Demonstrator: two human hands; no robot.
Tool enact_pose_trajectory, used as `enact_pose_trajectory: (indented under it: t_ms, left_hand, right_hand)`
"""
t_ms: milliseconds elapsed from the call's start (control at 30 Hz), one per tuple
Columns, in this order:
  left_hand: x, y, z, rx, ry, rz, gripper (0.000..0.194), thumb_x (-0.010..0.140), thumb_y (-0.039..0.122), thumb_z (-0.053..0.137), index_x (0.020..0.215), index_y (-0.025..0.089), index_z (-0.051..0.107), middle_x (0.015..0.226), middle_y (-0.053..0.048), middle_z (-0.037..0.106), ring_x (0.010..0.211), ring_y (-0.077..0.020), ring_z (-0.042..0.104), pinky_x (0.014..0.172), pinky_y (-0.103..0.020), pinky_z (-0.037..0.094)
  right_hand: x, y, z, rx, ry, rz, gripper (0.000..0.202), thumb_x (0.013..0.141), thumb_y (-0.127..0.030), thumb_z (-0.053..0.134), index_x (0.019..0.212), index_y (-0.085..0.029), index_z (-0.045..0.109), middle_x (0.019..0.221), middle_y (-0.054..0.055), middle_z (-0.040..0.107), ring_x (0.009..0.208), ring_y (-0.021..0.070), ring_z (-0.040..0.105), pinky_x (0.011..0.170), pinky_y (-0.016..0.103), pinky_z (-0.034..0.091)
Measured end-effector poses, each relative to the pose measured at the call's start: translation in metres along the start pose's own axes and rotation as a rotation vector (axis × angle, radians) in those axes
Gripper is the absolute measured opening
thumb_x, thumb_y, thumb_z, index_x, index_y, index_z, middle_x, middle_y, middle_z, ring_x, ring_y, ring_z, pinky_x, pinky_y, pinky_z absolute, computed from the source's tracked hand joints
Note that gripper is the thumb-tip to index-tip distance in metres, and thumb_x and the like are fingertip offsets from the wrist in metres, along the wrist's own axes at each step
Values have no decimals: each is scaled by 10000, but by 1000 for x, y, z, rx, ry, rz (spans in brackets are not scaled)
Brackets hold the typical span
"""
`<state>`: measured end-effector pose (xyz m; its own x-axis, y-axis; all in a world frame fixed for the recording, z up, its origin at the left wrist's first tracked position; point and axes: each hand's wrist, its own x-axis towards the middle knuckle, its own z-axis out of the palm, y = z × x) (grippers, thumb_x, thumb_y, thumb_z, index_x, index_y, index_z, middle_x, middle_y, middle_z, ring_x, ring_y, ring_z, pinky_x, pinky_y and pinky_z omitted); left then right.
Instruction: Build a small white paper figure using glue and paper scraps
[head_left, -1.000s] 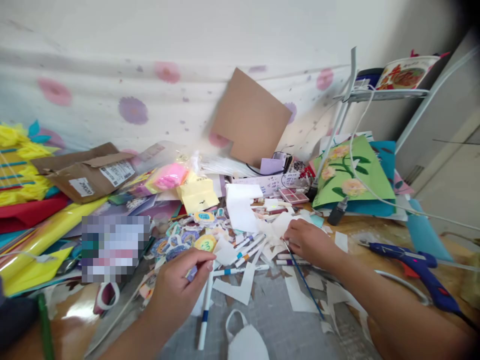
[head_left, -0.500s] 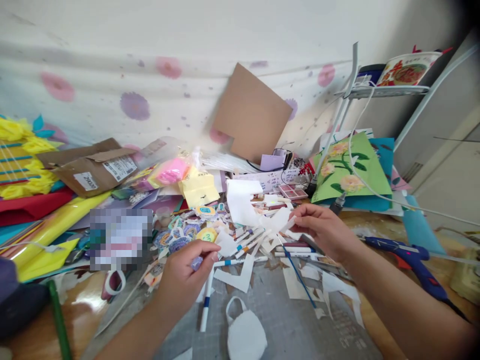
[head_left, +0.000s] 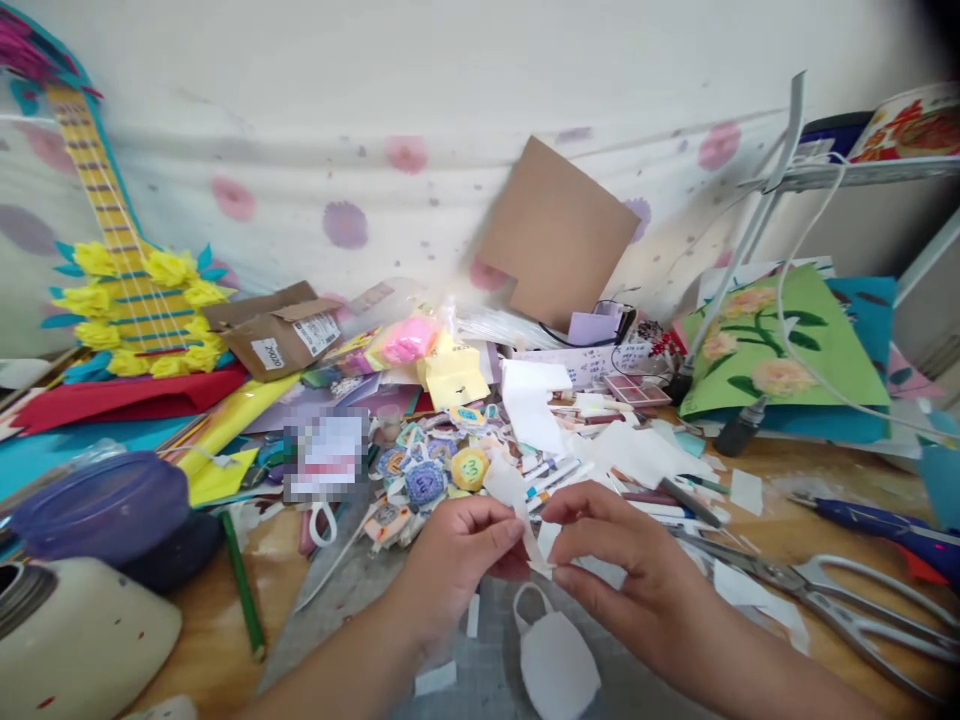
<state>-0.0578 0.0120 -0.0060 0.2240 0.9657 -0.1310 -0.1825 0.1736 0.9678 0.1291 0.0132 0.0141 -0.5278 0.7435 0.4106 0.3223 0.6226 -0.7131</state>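
Note:
My left hand (head_left: 476, 545) pinches a white paper strip (head_left: 510, 490) between thumb and fingers, above the grey cutting mat (head_left: 345, 610). Close beside it, my right hand (head_left: 630, 560) has its thumb and fingertips closed on the strip's lower end, where a small white scrap shows. Just below the hands, a white rounded paper piece with a loop (head_left: 559, 660) lies on the mat. Silver scissors (head_left: 795, 580) rest by my right wrist. Behind the hands sit several decorated round paper pieces (head_left: 427, 485) and a heap of markers (head_left: 559, 475).
A blue glue gun (head_left: 862, 525) lies at the right. On the left are a purple lidded container (head_left: 105, 505), a cream bottle (head_left: 90, 630), a green stick (head_left: 244, 585) and a paper guitar (head_left: 142, 290). A cardboard sheet (head_left: 559, 235) leans on the wall behind a cardboard box (head_left: 277, 330).
My hands have come together from apart, the right one moving in to the strip held by the left. The view has swung left, bringing the guitar and bottle into sight.

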Motion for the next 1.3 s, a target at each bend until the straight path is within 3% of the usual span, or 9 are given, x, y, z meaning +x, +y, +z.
enact_pose_trajectory:
  t_ms: [200,333,467,600,833,1000,1167,1300]
  left_hand:
    - [-3,8,-1,337,4,107,200,760,257,588,590,152,595,552,21,574,561,-123,540,566,-228,411]
    - [-3,4,0,495,-43,97,184,754,225,534,589,165,590,551,14,600,550,-133,543,549,-232,395]
    - [-3,-2,-1,508,-76,84,167,748,218,521,612,169,605,580,6,628,560,-138,562,545,-230,404]
    - [-3,-6,-2,534,-87,72,171,747,217,522,616,168,619,584,4,629,559,-136,553,536,-227,395]
    - [-3,-1,1,521,-108,47,146,723,205,532,607,162,608,568,1,616,540,-134,537,525,-230,386]
    - [-5,5,1,336,-197,87,269,801,337,495,626,151,580,613,-27,601,604,-150,560,597,-257,430]
    - [-5,-1,6,393,-83,60,208,654,331,655,636,166,530,563,38,479,533,-105,424,503,-223,328]
    - [-4,-4,10,473,-34,76,137,671,263,602,605,175,520,561,37,492,536,-112,431,504,-229,330]
  right_hand:
    - [8,7,6,74,65,149,98,801,-187,588,718,-216,632,998,47,612,957,185,582,836,299,435]
    - [12,9,10,262,48,241,68,753,-204,620,685,-200,617,932,59,658,903,201,609,785,316,466]
    - [13,12,15,435,50,369,73,697,-243,647,668,-191,605,785,40,665,756,188,622,682,303,489]
    - [12,13,18,436,57,428,57,668,-233,636,655,-186,605,666,11,636,632,156,582,604,276,469]
    - [13,8,15,352,52,449,47,650,-227,611,638,-184,595,609,-3,604,575,133,535,537,245,439]
    - [13,9,16,366,100,435,68,658,-229,618,626,-190,572,585,-16,584,554,119,514,513,228,424]
    - [13,11,19,461,185,441,107,630,-204,663,704,-190,585,635,-26,605,586,117,551,535,226,446]
    - [14,12,21,500,220,449,139,627,-213,684,736,-190,601,654,-23,619,610,120,563,557,233,457]
